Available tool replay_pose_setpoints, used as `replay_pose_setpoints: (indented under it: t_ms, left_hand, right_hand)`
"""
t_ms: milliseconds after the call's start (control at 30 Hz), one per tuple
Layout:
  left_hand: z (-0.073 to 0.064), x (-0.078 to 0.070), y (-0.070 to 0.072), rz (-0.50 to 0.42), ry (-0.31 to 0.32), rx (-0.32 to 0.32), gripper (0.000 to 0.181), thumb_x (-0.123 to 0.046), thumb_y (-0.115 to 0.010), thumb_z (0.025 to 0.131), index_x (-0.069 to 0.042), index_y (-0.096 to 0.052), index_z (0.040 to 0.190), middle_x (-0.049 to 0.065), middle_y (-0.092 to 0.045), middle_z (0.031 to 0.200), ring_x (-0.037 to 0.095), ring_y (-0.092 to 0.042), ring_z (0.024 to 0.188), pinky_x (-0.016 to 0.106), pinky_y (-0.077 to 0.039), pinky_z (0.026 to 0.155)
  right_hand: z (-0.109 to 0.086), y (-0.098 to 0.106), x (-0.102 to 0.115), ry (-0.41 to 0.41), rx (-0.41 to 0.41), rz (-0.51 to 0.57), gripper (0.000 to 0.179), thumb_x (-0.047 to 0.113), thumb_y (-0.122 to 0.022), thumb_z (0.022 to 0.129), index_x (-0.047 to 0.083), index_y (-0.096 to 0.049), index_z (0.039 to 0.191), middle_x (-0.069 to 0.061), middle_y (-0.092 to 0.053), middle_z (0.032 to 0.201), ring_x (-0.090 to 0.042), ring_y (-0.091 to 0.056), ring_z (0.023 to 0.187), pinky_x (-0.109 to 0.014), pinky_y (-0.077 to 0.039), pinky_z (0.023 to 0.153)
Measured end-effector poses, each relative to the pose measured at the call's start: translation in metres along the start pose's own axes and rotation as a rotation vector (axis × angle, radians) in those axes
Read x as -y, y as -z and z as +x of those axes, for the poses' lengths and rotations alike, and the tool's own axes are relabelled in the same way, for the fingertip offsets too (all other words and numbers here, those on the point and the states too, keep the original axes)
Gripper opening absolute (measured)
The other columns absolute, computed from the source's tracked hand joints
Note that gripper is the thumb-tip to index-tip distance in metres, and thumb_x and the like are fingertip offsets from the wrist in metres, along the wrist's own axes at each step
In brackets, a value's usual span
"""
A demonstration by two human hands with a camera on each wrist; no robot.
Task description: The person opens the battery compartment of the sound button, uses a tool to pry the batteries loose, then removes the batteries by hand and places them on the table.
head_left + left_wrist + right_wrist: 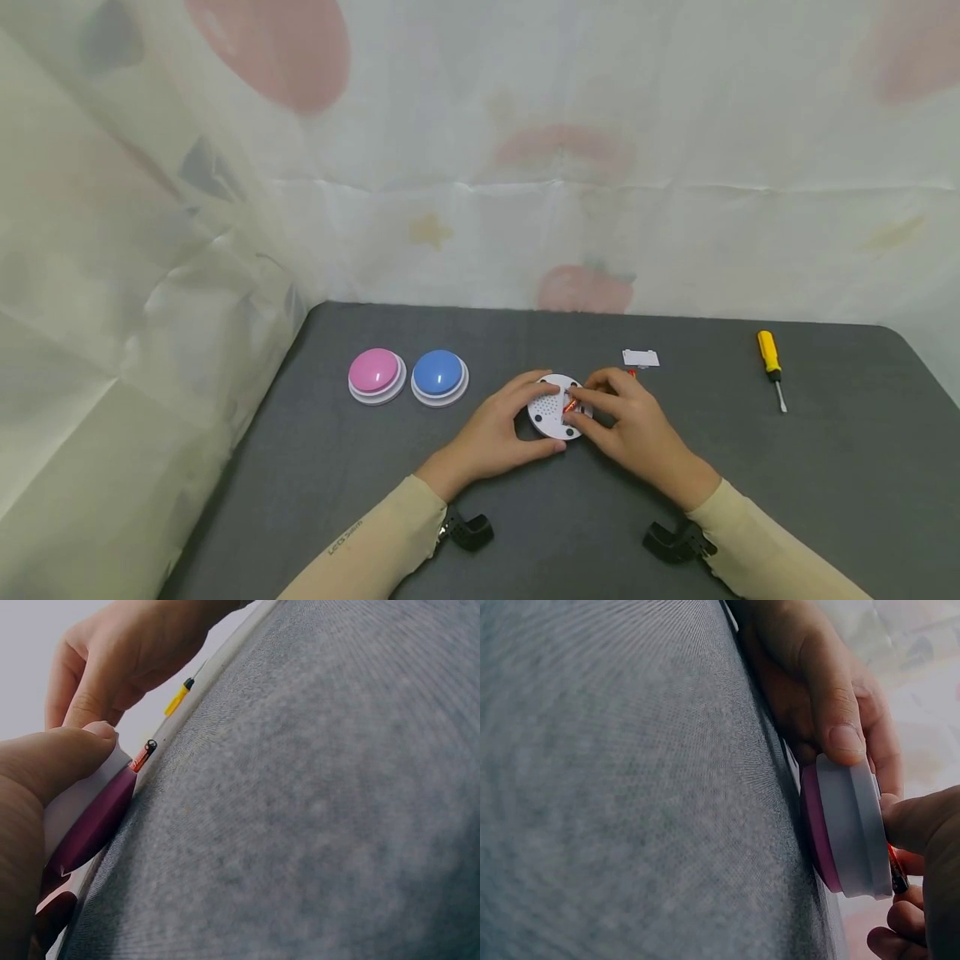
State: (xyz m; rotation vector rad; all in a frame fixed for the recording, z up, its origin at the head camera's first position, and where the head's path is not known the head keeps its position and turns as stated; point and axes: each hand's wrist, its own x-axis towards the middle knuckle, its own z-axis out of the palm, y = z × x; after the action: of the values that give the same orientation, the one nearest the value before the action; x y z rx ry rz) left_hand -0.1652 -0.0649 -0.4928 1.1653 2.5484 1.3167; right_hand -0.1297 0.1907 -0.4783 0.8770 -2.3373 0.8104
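One round white plastic push-button (551, 412) is held over the dark grey table (570, 533), its purple dome (821, 832) turned down, presumably so the perforated underside (546, 405) faces up. The left hand (498, 427) grips the rim between thumb and fingers, likely to steady it, while the right hand (637, 433) appears to pinch a slim red battery (572, 406) at that underside. A flat white rectangular cover (641, 358) lies just beyond, within easy reach; the yellow-handled screwdriver (769, 354) farther right and the pink-domed button (375, 372) and blue-domed button (438, 373) at left seem set aside
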Motion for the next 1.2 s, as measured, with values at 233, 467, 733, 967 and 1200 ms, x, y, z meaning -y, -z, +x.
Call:
replay_pose_setpoints:
  t_ms: [233,467,733,967,1200]
  left_hand:
    - [0.0,0.001,-0.001,0.0,0.002,-0.004,0.071,-0.039,-0.092,0.091,-0.023,-0.06,0.153,0.002,-0.047,0.168,0.015,-0.045,0.152,0.046,-0.044,0.121]
    - [-0.001,0.001,-0.001,-0.004,0.002,-0.011,0.071,-0.04,-0.092,0.091,-0.024,-0.06,0.153,0.001,-0.046,0.168,0.016,-0.045,0.153,0.047,-0.044,0.12]
    - [0.0,0.0,-0.002,0.004,0.012,-0.009,0.071,-0.041,-0.092,0.091,-0.025,-0.061,0.153,0.0,-0.047,0.168,0.015,-0.045,0.153,0.046,-0.043,0.121]
    - [0.0,-0.002,-0.003,0.012,0.026,-0.003,0.072,-0.041,-0.093,0.09,-0.023,-0.061,0.152,0.001,-0.048,0.168,0.015,-0.044,0.154,0.045,-0.042,0.122]
    - [0.001,-0.003,-0.005,0.012,0.032,-0.01,0.072,-0.042,-0.092,0.09,-0.023,-0.061,0.152,0.001,-0.048,0.167,0.014,-0.044,0.154,0.043,-0.041,0.123]
  right_hand:
    - [0.0,0.0,0.0,-0.036,0.014,0.017,0.05,0.014,-0.097,0.083,-0.001,-0.079,0.126,-0.012,-0.067,0.119,-0.018,-0.064,0.096,-0.025,-0.052,0.076]
    - [0.0,0.0,-0.002,-0.055,0.026,0.034,0.048,0.011,-0.096,0.084,-0.001,-0.079,0.127,-0.011,-0.068,0.121,-0.016,-0.063,0.091,-0.021,-0.048,0.074]
    - [-0.002,0.006,-0.005,-0.064,0.015,0.033,0.048,0.014,-0.096,0.083,0.003,-0.078,0.127,-0.009,-0.072,0.125,-0.025,-0.067,0.113,-0.036,-0.054,0.093]
    - [-0.005,0.018,-0.022,-0.047,-0.037,0.005,0.046,0.022,-0.093,0.089,0.003,-0.077,0.128,-0.009,-0.075,0.124,-0.029,-0.067,0.111,-0.044,-0.049,0.098]
    - [-0.015,0.034,-0.049,-0.072,-0.071,-0.055,0.05,0.021,-0.094,0.086,0.002,-0.076,0.129,-0.012,-0.076,0.119,-0.033,-0.067,0.103,-0.055,-0.044,0.101]
